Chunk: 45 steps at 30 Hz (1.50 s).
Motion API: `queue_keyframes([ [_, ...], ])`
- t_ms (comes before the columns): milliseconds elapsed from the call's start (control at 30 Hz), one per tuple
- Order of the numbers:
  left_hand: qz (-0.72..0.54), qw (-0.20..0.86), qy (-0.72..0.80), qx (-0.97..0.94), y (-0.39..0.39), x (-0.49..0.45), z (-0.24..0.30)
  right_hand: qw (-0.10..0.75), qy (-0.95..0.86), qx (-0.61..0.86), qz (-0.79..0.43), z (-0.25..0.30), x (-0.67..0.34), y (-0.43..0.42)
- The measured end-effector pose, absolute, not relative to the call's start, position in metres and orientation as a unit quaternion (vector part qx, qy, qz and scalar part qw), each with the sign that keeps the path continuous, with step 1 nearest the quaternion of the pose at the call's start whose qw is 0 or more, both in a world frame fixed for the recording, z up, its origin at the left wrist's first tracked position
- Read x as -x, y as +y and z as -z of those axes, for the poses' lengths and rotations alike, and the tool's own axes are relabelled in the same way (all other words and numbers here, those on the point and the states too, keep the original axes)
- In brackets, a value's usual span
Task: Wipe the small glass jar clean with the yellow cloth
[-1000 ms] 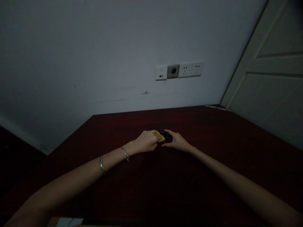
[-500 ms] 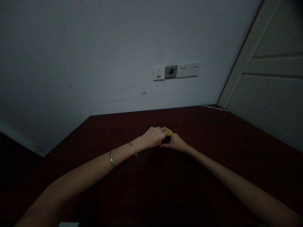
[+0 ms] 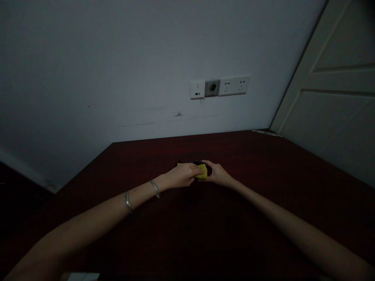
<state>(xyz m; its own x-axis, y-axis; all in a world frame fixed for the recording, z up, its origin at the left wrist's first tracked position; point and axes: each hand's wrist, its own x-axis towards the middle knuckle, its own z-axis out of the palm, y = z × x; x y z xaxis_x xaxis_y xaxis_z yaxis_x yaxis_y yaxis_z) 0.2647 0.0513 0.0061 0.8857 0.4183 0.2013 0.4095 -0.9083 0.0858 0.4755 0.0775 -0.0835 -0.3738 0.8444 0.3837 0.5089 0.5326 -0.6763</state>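
Note:
My left hand [image 3: 182, 175], with two silver bracelets on its arm, is closed on a yellow cloth [image 3: 202, 172]. Its fingers press the cloth against a dark, glossy object with a rounded edge [image 3: 198, 162]. My right hand [image 3: 219, 174] grips that object from the right, thumb and fingers curved around its side. A small dark piece also shows behind my left hand; whether it belongs to the same object I cannot tell. Dim light and my left hand hide most of the object, so its kind is unclear.
The dark red wooden tabletop [image 3: 234, 152] meets a pale wall with a row of sockets and switches [image 3: 219, 87]. A thin printed strip [image 3: 266, 133] lies at the far right corner, near a panelled door [image 3: 336, 117]. Something white [image 3: 83, 276] shows at the bottom edge.
My left hand has shifted left and slightly nearer with the yellow cloth, which now lies over the near side of the dark object. More of that object shows. My right hand stays nearly in place.

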Motion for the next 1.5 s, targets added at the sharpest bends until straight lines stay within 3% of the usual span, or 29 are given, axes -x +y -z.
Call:
queue_keyframes([
  [333, -0.110, 0.020, 0.182, -0.977, 0.059, -0.240, -0.004, 0.358, -0.797, 0.429, -0.230, 0.089, -0.477, 0.080],
  [700, -0.143, -0.060, 0.169, -0.973, 0.065, -0.212, 0.007, 0.361, -0.799, 0.420, -0.235, 0.086, -0.476, 0.078],
  [933, -0.251, -0.074, 0.220, -0.940, 0.076, -0.213, -0.003, 0.359, -0.799, 0.425, -0.227, 0.084, -0.476, 0.076],
  [1267, -0.102, 0.044, 0.237, -0.965, 0.105, -0.251, -0.004, 0.352, -0.800, 0.424, -0.237, 0.082, -0.475, 0.076],
  [1500, -0.147, 0.138, 0.246, -0.948, 0.112, -0.259, 0.008, 0.349, -0.803, 0.430, -0.221, 0.079, -0.475, 0.075],
])
